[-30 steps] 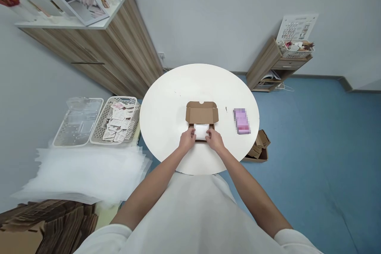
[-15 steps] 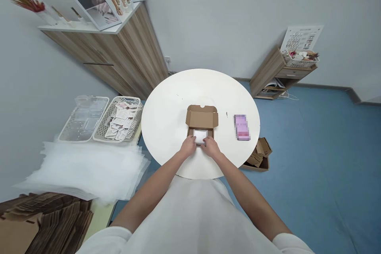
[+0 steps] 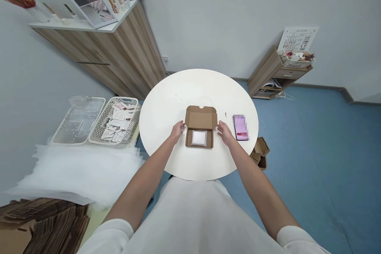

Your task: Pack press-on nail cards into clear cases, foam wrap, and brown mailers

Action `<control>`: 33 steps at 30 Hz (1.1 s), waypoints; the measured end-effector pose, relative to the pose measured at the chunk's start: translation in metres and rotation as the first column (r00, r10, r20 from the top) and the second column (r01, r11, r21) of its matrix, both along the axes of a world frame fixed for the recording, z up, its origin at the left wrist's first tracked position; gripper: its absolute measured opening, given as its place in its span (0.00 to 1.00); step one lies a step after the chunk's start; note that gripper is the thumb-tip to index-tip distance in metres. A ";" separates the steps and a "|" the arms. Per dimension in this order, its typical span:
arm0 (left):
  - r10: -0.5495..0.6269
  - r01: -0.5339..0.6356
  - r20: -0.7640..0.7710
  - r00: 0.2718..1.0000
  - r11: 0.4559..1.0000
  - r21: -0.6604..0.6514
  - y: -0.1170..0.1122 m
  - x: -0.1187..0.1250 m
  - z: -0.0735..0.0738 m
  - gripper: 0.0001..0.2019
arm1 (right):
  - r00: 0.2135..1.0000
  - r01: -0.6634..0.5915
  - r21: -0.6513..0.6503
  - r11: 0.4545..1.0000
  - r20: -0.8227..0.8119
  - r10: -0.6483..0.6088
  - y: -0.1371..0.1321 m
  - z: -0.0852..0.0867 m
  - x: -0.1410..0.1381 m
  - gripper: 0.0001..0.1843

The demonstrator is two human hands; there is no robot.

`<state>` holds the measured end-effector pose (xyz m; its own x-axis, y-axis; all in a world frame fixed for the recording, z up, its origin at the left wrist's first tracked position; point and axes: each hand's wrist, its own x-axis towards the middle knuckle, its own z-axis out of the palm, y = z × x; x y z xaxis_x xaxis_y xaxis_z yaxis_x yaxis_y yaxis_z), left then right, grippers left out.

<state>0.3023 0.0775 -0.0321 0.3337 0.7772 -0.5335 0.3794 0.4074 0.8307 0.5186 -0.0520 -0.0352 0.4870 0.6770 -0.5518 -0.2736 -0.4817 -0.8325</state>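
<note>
1. Brown box (image 3: pixel 188 139): one, cardboard, centre of frame on the white round table (image 3: pixel 196 87). Its lid (image 3: pixel 201 120) stands open toward the top of the frame, so the inside faces the wearer.
2. White packet (image 3: pixel 199 137): one, inside the box, lying flat on its floor; presumably laid so because a flat item sits below the walls.
3. Left hand (image 3: pixel 177 130): left of the box, fingers extended, gripping nothing, tips just beside the lid's left edge. Contact cannot be told.
4. Right hand (image 3: pixel 225 131): right of the box, fingers loosely spread, nothing held, tips just beside the lid's right edge; contact likewise unclear. The pair flank the box evenly, a placement that seems suited to handling both sides.
5. Phone-like item (image 3: pixel 241 127): purple face, partly pixelated, right part of the table, apart from the box; perhaps set there to leave the middle free.
6. White basket (image 3: pixel 134 123): left of the table, filled with cards; white sheets (image 3: pixel 74 174) spread below it, lower left, likely kept near for easy reach.
</note>
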 end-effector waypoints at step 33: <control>-0.242 0.242 -0.208 0.948 0.970 -0.022 -0.047 -0.044 0.011 0.26 | 0.945 -0.323 -0.008 0.947 0.046 0.323 -0.059 0.013 -0.035 0.22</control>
